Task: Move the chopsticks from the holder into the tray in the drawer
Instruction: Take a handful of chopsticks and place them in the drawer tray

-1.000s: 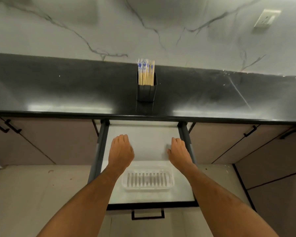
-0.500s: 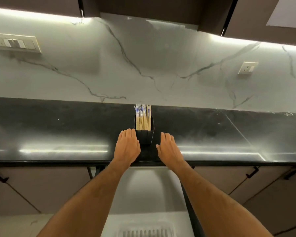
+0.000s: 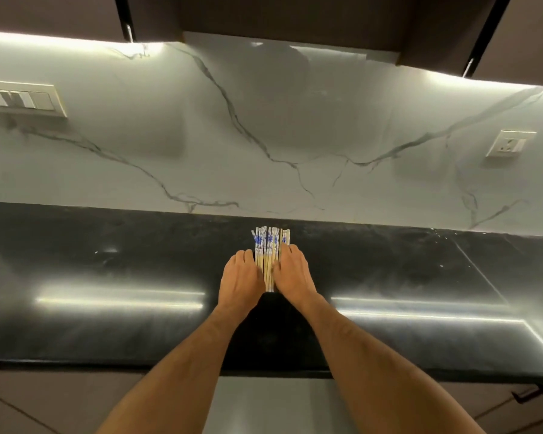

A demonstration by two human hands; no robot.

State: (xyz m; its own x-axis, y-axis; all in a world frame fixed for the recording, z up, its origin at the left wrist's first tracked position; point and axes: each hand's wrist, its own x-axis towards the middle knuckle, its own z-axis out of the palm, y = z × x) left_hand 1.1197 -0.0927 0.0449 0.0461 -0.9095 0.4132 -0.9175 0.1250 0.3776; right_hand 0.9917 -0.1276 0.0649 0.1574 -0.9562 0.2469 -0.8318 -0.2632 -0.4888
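A bundle of pale wooden chopsticks (image 3: 269, 255) with blue-patterned tops stands upright on the black counter (image 3: 107, 277), near the wall. My left hand (image 3: 240, 281) grips the bundle from the left and my right hand (image 3: 292, 275) grips it from the right, fingers curled against the sticks. The dark holder (image 3: 271, 303) below the sticks is mostly hidden by my hands and blends into the counter. I cannot tell whether the sticks still sit in it. A strip of the open drawer (image 3: 273, 405) with its pale liner shows below the counter edge; the tray is out of view.
A marble backsplash (image 3: 264, 136) rises behind the counter, with a switch plate (image 3: 22, 100) at left and a socket (image 3: 510, 144) at right. Dark wall cabinets (image 3: 295, 17) hang overhead. Lower cabinet fronts with a black handle (image 3: 528, 393) flank the drawer.
My view tilted up from the drawer to the counter. Both hands rose from above the drawer, reached forward past the holder's sides, and closed on the chopstick bundle.
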